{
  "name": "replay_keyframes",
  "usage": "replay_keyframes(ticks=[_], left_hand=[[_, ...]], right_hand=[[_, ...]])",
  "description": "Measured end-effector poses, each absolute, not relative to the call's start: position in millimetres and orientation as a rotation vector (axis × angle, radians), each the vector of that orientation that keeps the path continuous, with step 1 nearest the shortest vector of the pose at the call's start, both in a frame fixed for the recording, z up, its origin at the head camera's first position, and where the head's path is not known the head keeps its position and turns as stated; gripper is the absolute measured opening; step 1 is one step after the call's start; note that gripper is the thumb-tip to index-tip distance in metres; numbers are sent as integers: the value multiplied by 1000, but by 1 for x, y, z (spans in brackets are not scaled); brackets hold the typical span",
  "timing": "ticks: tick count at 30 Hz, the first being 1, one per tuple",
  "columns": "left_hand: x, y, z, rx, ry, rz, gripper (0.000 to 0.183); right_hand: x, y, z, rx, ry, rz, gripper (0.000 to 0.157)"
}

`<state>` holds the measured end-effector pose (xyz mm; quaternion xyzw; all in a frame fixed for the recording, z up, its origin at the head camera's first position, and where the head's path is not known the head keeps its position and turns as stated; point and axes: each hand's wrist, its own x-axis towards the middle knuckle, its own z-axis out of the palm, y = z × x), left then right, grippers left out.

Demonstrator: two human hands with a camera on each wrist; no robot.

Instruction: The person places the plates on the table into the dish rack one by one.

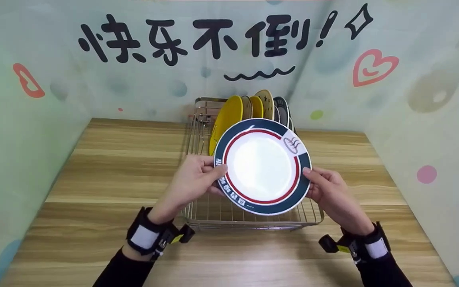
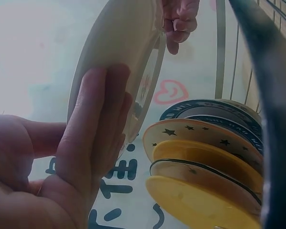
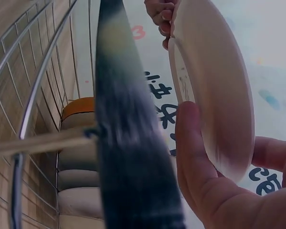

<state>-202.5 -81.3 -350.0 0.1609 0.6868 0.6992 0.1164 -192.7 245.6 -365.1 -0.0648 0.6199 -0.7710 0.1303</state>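
Note:
A white plate (image 1: 263, 167) with a dark teal rim band, a red ring and lettering is held up over the front of a wire dish rack (image 1: 229, 222), its face tipped toward the head camera. My left hand (image 1: 197, 175) grips the plate's left edge, thumb on the front and fingers behind. On the opposite edge my right hand (image 1: 331, 187) pinches the rim the same way. Both wrist views show the plate's pale underside (image 2: 116, 38) with fingers (image 3: 190, 138) against it. Behind it, several plates stand on edge in the rack, among them a yellow plate (image 1: 229, 115) and a star-patterned plate (image 1: 267, 101).
The rack stands on a wood-grain table (image 1: 126, 171) near a printed backdrop (image 1: 142, 87) that rises behind and on both sides. A blurred dark strip (image 2: 271, 105) crosses the left wrist view, and a similar dark strip (image 3: 128, 124) crosses the right one.

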Motion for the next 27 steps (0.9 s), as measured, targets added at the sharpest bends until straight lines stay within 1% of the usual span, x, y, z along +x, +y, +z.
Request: replay_keyframes(ticks=[6,15,27], left_hand=[[-203,-78,-352,478,2024,2030,21],[-203,-76,-352,413,2024,2041,21],[-205,-82,-354,497,1996,2010,25]], right_hand=[[-192,246,-366,-218,1841,-2225,43],[-192,246,-364,-267,1842,-2242,39],[-190,244,-366,-269,1844,-2263,38]])
